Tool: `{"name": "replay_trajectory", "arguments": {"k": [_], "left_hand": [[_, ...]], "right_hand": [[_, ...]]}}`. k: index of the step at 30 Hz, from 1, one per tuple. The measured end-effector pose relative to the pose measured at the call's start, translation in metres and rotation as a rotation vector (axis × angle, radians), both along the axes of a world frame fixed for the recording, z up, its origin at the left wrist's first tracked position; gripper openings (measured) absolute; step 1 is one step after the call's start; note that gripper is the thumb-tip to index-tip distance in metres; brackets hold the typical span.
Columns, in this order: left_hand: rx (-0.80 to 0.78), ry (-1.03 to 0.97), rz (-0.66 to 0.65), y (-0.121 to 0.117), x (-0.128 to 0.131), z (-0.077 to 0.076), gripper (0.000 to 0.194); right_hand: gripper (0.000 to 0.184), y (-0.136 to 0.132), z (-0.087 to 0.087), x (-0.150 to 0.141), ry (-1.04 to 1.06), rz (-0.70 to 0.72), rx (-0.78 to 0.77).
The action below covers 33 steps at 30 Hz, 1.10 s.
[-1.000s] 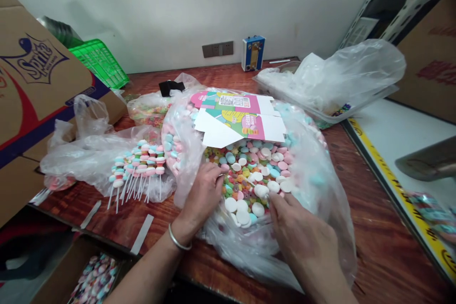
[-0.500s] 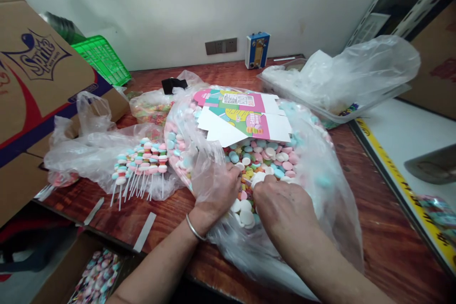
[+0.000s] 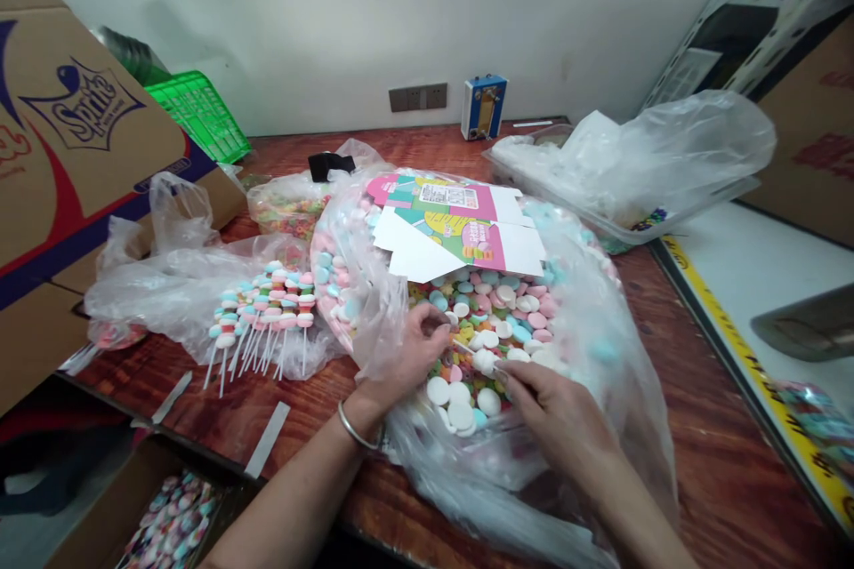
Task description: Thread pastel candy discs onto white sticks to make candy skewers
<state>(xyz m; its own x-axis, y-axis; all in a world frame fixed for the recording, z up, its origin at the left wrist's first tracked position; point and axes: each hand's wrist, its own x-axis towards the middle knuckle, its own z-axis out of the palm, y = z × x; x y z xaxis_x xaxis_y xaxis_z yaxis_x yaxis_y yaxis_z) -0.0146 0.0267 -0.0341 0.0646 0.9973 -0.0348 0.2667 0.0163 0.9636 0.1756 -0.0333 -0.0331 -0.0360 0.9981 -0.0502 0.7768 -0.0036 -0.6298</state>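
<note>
My left hand (image 3: 419, 345), with a bangle at its wrist, pinches one end of a thin white stick (image 3: 465, 348). At the stick's other end sits a white candy piece (image 3: 486, 362), gripped by the fingertips of my right hand (image 3: 564, 409). Both hands are over a wide, round container lined with a clear plastic bag (image 3: 593, 347). Pink, blue and white candy discs (image 3: 460, 413) and small colourful gummy pieces fill it. A flattened printed carton (image 3: 460, 227) lies across the far part of the candies. Finished-looking candy skewers (image 3: 273, 298) lie on plastic to the left.
A cardboard box (image 3: 86, 151) and a green basket (image 3: 200, 111) stand at the left. A plastic tub (image 3: 640, 227) holding bags is at the back right, near a small blue box (image 3: 485, 107). Below the table's front edge, an open carton (image 3: 100, 516) holds more candies.
My hands have drawn slightly apart, so the stick and the white candy piece between them now show. My right hand has shifted a little right and down. The view has tilted slightly.
</note>
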Motion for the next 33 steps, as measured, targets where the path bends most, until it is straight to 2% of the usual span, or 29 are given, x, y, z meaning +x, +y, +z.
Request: {"name": "replay_trajectory", "arguments": {"k": [4, 8, 14, 17, 22, 26, 29, 33], "left_hand": [[-0.222, -0.318, 0.065, 0.001, 0.007, 0.005, 0.017], [-0.224, -0.385, 0.049, -0.005, 0.012, 0.012, 0.023], [-0.13, -0.283, 0.016, -0.016, 0.019, 0.017, 0.021], [-0.076, -0.265, -0.08, -0.02, 0.024, 0.012, 0.018], [0.113, -0.214, -0.142, -0.028, 0.036, 0.007, 0.015], [0.302, -0.034, -0.173, -0.033, 0.048, 0.007, 0.017], [0.378, 0.082, -0.228, -0.028, 0.055, 0.009, 0.021], [0.519, 0.346, -0.225, -0.001, 0.061, 0.017, 0.026]], "right_hand": [[0.042, -0.014, -0.007, -0.004, 0.219, -0.119, 0.049], [0.044, -0.018, -0.005, -0.005, 0.193, -0.156, 0.106], [0.041, -0.026, 0.003, -0.007, 0.099, -0.152, 0.172], [0.038, -0.03, 0.005, -0.014, 0.112, -0.151, 0.216], [0.037, -0.032, 0.0, -0.028, 0.236, -0.19, 0.291], [0.033, -0.022, -0.006, -0.026, 0.432, -0.288, 0.174], [0.034, -0.012, -0.01, -0.015, 0.538, -0.336, 0.126], [0.036, -0.01, -0.014, 0.002, 0.579, -0.394, 0.126]]}}
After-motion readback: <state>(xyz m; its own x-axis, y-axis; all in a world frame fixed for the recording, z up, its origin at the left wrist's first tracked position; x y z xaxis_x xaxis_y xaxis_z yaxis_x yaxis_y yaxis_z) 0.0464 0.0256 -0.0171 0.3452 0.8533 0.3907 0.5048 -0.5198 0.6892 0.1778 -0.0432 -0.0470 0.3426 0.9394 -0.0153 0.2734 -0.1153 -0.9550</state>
